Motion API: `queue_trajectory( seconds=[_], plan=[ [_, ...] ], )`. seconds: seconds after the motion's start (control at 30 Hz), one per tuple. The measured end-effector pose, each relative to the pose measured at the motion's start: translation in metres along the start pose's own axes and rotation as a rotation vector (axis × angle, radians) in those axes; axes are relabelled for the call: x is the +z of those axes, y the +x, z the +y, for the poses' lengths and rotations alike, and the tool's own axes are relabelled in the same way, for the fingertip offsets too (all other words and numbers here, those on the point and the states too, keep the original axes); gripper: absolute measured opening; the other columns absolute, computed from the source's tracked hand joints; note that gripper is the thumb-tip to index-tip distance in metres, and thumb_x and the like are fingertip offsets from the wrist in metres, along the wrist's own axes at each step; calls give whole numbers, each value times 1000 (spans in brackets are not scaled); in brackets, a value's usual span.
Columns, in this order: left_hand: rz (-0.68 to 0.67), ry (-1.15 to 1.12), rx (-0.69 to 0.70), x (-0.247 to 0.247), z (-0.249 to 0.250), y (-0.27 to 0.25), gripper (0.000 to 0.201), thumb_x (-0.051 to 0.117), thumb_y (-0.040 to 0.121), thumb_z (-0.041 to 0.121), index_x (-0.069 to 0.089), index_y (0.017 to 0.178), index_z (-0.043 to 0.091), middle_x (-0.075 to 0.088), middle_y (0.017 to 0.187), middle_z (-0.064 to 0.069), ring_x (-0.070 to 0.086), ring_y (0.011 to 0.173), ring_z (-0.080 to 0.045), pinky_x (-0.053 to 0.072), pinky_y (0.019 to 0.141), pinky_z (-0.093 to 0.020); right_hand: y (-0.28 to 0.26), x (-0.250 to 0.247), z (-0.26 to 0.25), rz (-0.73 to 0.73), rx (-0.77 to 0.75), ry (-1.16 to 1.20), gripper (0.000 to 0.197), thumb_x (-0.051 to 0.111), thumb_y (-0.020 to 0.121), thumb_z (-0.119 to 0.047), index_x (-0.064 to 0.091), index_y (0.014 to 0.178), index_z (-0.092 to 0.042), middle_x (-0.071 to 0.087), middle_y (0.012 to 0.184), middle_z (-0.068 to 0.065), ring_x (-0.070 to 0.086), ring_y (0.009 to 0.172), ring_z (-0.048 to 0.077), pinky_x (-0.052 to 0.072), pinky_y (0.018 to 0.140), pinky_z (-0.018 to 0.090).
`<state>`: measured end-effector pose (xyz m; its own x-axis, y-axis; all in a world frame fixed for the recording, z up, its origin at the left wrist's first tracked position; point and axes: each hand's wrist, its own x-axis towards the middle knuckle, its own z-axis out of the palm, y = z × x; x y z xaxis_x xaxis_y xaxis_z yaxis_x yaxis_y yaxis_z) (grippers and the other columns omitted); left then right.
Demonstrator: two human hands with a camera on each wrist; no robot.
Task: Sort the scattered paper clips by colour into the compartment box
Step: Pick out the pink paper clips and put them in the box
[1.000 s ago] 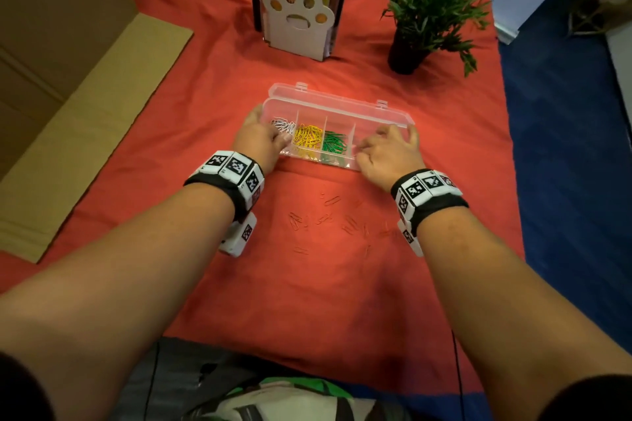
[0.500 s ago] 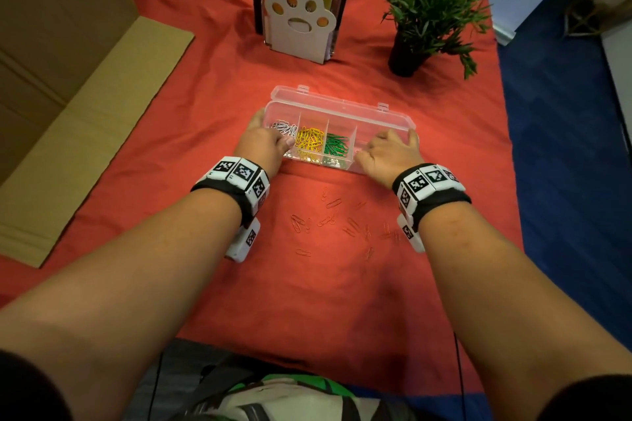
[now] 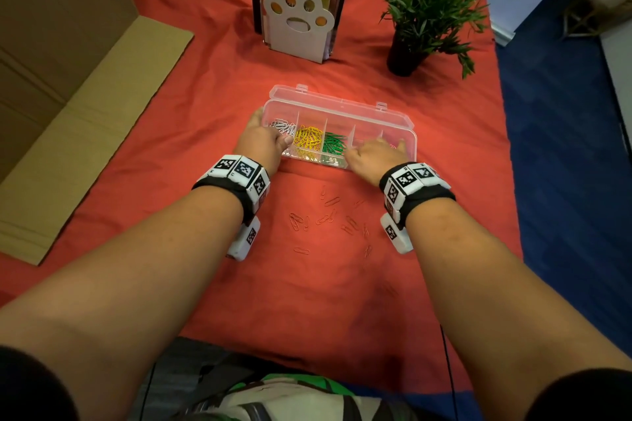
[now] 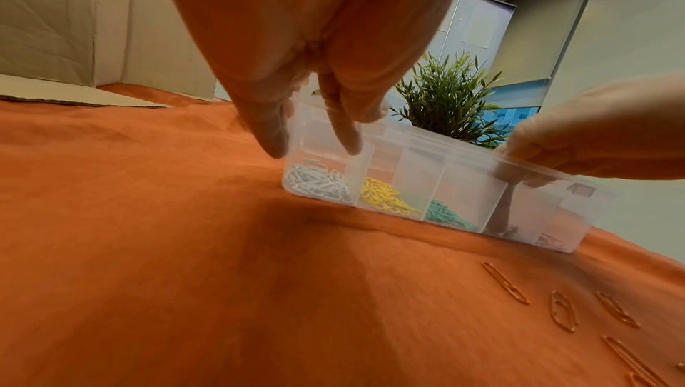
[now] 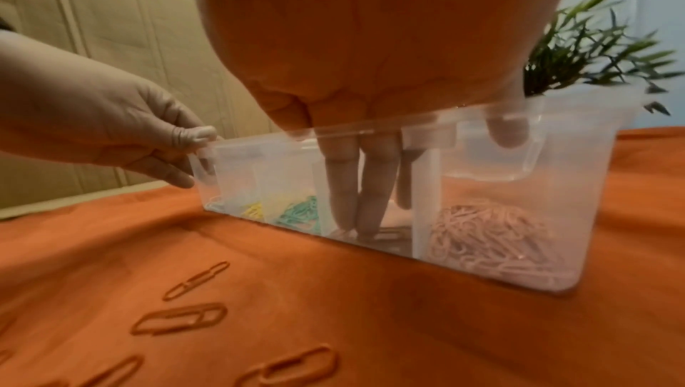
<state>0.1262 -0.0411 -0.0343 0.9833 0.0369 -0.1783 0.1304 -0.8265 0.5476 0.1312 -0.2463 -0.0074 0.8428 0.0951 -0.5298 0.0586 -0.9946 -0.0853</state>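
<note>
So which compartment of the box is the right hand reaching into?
The fourth from the left in the compartment box, between the green clips and the pink clips; the right hand has its fingers down inside it.

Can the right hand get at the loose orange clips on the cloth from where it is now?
Probably yes. The right hand has its fingers down inside the compartment box, and the orange clips lie uncovered on the cloth just in front of the box, between both wrists. It only needs to lift out first.

The right hand (image 3: 374,155), which rested on the near edge of the compartment box (image 3: 393,118) before, now reaches its fingers (image 5: 342,188) down into the fourth compartment.
</note>
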Motion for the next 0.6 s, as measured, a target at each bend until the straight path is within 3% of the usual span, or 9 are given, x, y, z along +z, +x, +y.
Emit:
queue_trajectory(
  seconds=[0.07, 0.27, 0.37, 0.47, 0.53, 0.6],
  plan=[
    [6, -8, -3, 0, 1, 0, 34, 51, 91, 25, 65, 90, -6, 17, 154, -15, 43, 128, -29, 29, 100, -22, -1, 0, 2, 3, -22, -18, 51, 18, 94, -34, 60, 110, -12, 54, 133, 10, 28, 138, 30, 1, 112, 64],
    [16, -16, -8, 1, 3, 0, 37, 49, 92, 25, 66, 94, -7, 17, 154, -15, 43, 128, -29, 28, 100, -22, -1, -9, 7, -86, -57, 13, 48, 21, 96, -38, 60, 118, -21, 48, 141, 7, 31, 138, 29, -2, 113, 62],
    [8, -12, -9, 2, 1, 2, 37, 50, 92, 26, 66, 92, -7, 18, 154, -17, 43, 128, -29, 28, 101, -22, 2, -13, 18, -40, -92, 73, 35, 36, 95, -34, 56, 122, -27, 50, 138, 3, 30, 138, 31, 13, 115, 55],
    [4, -6, -9, 2, 1, 2, 36, 50, 91, 27, 66, 92, -6, 17, 154, -17, 41, 130, -30, 29, 102, -23, 4, -10, 26, 47, -180, 181, 23, 46, 89, -19, 64, 102, -25, 56, 103, -2, 51, 108, 23, 40, 100, 39],
    [3, -3, -8, 1, 2, 2, 36, 50, 92, 27, 66, 93, -5, 17, 154, -16, 39, 132, -29, 28, 103, -23, 3, -9, 29, 82, -195, 298, 22, 46, 89, -10, 65, 97, -20, 52, 96, -4, 51, 90, 18, 43, 82, 26],
    [1, 0, -10, 0, 2, 1, 37, 50, 92, 28, 66, 93, -5, 17, 154, -16, 41, 130, -29, 29, 103, -24, 1, -9, 33, 227, -182, 406, 21, 47, 90, -6, 66, 95, -14, 50, 97, -1, 52, 86, 18, 41, 76, 24]
  ],
)
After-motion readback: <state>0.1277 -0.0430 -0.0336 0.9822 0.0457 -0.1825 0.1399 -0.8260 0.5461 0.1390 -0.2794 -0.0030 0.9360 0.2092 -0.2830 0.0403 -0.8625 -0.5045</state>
